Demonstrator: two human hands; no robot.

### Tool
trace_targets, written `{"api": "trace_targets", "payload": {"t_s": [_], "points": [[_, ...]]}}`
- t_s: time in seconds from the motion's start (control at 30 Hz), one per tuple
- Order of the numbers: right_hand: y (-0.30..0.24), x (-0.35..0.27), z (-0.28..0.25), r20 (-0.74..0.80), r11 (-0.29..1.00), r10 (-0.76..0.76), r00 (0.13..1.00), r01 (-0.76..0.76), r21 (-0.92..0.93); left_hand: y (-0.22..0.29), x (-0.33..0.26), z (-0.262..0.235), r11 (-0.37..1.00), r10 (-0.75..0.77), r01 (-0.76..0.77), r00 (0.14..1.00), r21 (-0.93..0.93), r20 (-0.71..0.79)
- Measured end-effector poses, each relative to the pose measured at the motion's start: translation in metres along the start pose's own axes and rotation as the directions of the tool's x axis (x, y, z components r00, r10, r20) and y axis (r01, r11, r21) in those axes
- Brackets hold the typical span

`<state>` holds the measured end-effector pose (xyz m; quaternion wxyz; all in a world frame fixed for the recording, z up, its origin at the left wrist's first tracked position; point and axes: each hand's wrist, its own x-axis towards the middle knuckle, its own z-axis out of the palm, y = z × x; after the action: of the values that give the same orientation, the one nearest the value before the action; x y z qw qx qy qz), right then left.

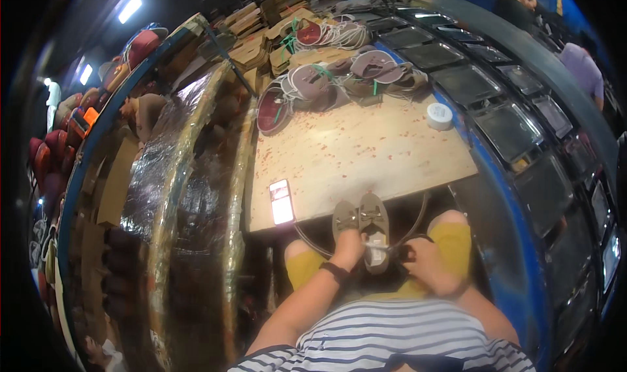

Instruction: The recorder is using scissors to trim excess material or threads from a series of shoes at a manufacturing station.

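A lit phone (pixel 281 201) lies on the wooden table (pixel 366 150), with a white tape roll (pixel 439 115) near the far edge.

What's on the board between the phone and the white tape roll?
In the head view, nothing stands between the phone and the white tape roll: just bare wooden board with small reddish scraps.

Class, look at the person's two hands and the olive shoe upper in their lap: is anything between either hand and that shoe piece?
Nothing visible stands between them. The left hand already grips the olive shoe upper from its left side, and the right hand is at its lower end, where a white tag or lace shows. The phone lies apart on the wooden table.
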<state>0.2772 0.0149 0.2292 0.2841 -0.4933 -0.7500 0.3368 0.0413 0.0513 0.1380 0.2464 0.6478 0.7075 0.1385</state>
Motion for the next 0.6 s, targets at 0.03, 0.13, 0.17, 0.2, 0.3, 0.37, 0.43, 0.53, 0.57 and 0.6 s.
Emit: {"api": "trace_targets", "payload": {"t_s": [0.03, 0.13, 0.17, 0.2, 0.3, 0.37, 0.43, 0.53, 0.57, 0.6], "points": [[0.007, -0.002, -0.002, -0.047, 0.999, 0.04, 0.998, -0.039, 0.024, 0.002, 0.0, -0.001, 0.999, 0.032, -0.033, 0.995, -0.011, -0.098], [0.01, -0.007, -0.008, -0.056, 0.981, 0.184, 0.981, -0.181, 0.065, -0.006, -0.027, -0.01, 0.944, 0.161, -0.239, 0.936, -0.228, -0.315], [0.007, -0.008, -0.008, -0.018, 0.955, 0.287, 0.958, -0.285, 0.077, -0.008, -0.039, -0.015, 0.942, 0.14, -0.238, 0.919, -0.237, -0.369], [0.005, -0.007, -0.006, -0.013, 0.957, 0.282, 0.959, -0.28, 0.081, -0.021, -0.044, -0.009, 0.944, 0.135, -0.234, 0.918, -0.233, -0.373], [0.003, -0.003, 0.0, 0.076, 0.992, 0.128, 0.989, -0.128, -0.005, -0.016, -0.054, -0.027, 0.551, -0.266, 0.127, 0.963, -0.825, -0.03], [-0.013, 0.007, 0.005, 0.16, 0.992, 0.115, 0.98, -0.121, 0.033, -0.054, -0.056, -0.014, 0.49, -0.278, 0.114, 0.96, -0.864, -0.031], [-0.028, 0.015, 0.009, 0.235, 0.995, 0.09, 0.968, -0.098, 0.022, -0.069, -0.058, -0.011, 0.39, -0.256, 0.122, 0.966, -0.913, 0.019], [-0.034, 0.026, 0.016, 0.226, 0.999, 0.05, 0.973, -0.049, -0.012, -0.076, -0.064, -0.021, 0.403, -0.17, 0.215, 0.973, -0.89, 0.158], [-0.038, 0.029, 0.016, 0.225, 0.999, 0.049, 0.973, -0.048, -0.008, -0.081, -0.067, -0.02, 0.406, -0.171, 0.215, 0.973, -0.888, 0.157], [-0.044, 0.031, 0.015, 0.243, 0.999, 0.047, 0.969, -0.042, -0.025, -0.087, -0.07, -0.018, 0.445, -0.151, 0.19, 0.979, -0.875, 0.136]]}}
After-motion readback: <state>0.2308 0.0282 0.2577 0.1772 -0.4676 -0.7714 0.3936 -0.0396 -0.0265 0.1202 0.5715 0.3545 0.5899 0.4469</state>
